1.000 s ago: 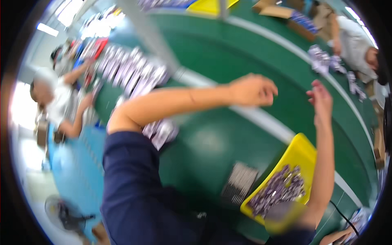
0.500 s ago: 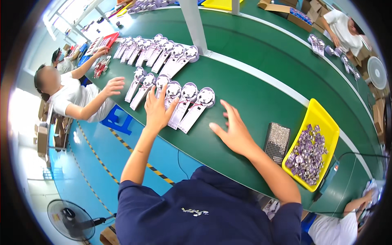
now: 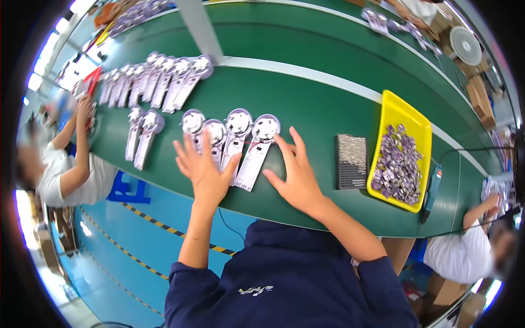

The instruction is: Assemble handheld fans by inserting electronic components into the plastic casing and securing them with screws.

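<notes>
Four lilac, paddle-shaped housings with round heads stand in a loose row before me on the green table, some with thin red wires. My left hand point(image 3: 203, 172) is open, fingers spread over the left housings of this row and partly hiding them. The rightmost housing point(image 3: 254, 164) lies tilted, its head up and to the right. My right hand point(image 3: 299, 180) is open beside it, index fingertip close to its head and thumb apart near its handle. Whether either hand touches a housing I cannot tell.
Two more housings point(image 3: 145, 139) lie to the left, with a longer row point(image 3: 158, 82) behind. At right are a black grid tray point(image 3: 351, 177) of small metal pieces, a yellow tray point(image 3: 425, 128) of small purple-silver parts and a teal powered hand tool point(image 3: 433, 188). Co-workers sit at both sides.
The view has shifted. My right hand has come in close to the rightmost housing. A wider gap separates my four housings from the two at left. The left co-worker's hands have drawn back.
</notes>
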A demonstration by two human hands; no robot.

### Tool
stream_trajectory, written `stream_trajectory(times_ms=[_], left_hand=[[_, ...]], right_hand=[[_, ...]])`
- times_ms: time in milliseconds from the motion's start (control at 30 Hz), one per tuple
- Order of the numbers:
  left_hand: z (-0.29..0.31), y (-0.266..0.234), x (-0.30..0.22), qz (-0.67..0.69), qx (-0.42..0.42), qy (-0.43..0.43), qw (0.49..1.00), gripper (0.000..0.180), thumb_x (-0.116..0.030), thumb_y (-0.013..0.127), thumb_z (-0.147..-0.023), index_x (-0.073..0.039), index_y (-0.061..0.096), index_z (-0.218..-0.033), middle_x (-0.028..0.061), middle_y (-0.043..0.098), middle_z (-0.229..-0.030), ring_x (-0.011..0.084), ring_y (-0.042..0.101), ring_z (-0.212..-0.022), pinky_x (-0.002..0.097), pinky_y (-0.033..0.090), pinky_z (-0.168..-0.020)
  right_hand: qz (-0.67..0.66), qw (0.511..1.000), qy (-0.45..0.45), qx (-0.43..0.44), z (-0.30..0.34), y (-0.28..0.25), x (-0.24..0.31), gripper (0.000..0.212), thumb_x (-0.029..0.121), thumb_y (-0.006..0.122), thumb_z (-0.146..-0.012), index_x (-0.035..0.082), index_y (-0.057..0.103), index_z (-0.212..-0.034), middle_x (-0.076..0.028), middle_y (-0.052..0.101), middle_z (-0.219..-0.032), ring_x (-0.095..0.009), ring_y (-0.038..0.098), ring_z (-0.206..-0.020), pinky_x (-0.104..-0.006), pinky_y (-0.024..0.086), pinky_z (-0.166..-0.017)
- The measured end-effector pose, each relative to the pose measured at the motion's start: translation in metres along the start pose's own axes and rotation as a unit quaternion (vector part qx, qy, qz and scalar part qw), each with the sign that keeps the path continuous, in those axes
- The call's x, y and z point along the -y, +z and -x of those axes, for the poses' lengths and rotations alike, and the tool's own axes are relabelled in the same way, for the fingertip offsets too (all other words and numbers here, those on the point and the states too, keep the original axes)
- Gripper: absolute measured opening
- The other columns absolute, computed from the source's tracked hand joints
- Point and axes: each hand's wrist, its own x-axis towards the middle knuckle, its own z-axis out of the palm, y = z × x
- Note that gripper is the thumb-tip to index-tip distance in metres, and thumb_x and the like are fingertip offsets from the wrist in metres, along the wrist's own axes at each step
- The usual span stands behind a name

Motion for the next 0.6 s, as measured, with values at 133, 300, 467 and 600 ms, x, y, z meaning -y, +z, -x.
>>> stream_trajectory(times_ms=[133, 300, 467, 600], left_hand=[[-0.018, -0.028, -0.018, 0.014, 0.040, 0.168, 0.985, 0.079, -0.039, 0.084, -0.074, -0.012, 0.055, -0.143, 0.0159, 0.049, -0.137, 0.0408, 0.038, -0.131, 0.0531, 0.027, -0.110], [-0.032, -0.022, -0.018, 0.007, 0.061, 0.306, 0.950, 0.045, -0.019, 0.084, -0.074, -0.008, 0.068, -0.115, 0.0035, 0.063, -0.100, 0.0262, 0.055, -0.103, 0.0465, 0.033, -0.098], [-0.043, 0.001, -0.050, 0.043, 0.061, 0.289, 0.955, 0.024, -0.013, 0.080, -0.081, -0.006, 0.069, -0.101, 0.0042, 0.059, -0.080, 0.0238, 0.056, -0.083, 0.0421, 0.036, -0.092], [-0.049, 0.011, -0.066, 0.123, 0.068, 0.349, 0.927, 0.007, -0.002, 0.072, -0.084, -0.001, 0.066, -0.087, 0.0114, 0.060, -0.081, 0.0290, 0.057, -0.080, 0.0400, 0.042, -0.086]], right_hand=[[-0.090, 0.994, -0.016, -0.057, 0.046, -0.064, 0.006, 0.053, 0.011, 0.073, -0.088, 0.003, 0.054, -0.137, -0.020, 0.044, -0.148, -0.028, 0.055, -0.123, -0.0365, 0.051, -0.093], [-0.007, 0.968, 0.108, -0.226, 0.095, -0.151, -0.036, 0.036, 0.005, 0.064, -0.093, 0.000, 0.059, -0.129, -0.013, 0.061, -0.130, -0.019, 0.061, -0.111, -0.0322, 0.051, -0.090], [0.147, 0.940, 0.175, -0.251, 0.092, -0.231, -0.117, 0.032, 0.013, 0.067, -0.095, 0.002, 0.065, -0.124, -0.008, 0.071, -0.109, -0.016, 0.065, -0.099, -0.0297, 0.051, -0.083], [0.195, 0.942, 0.226, -0.152, 0.055, -0.253, -0.143, 0.032, 0.014, 0.068, -0.092, 0.008, 0.068, -0.123, -0.007, 0.071, -0.104, -0.020, 0.068, -0.092, -0.0316, 0.052, -0.082]])
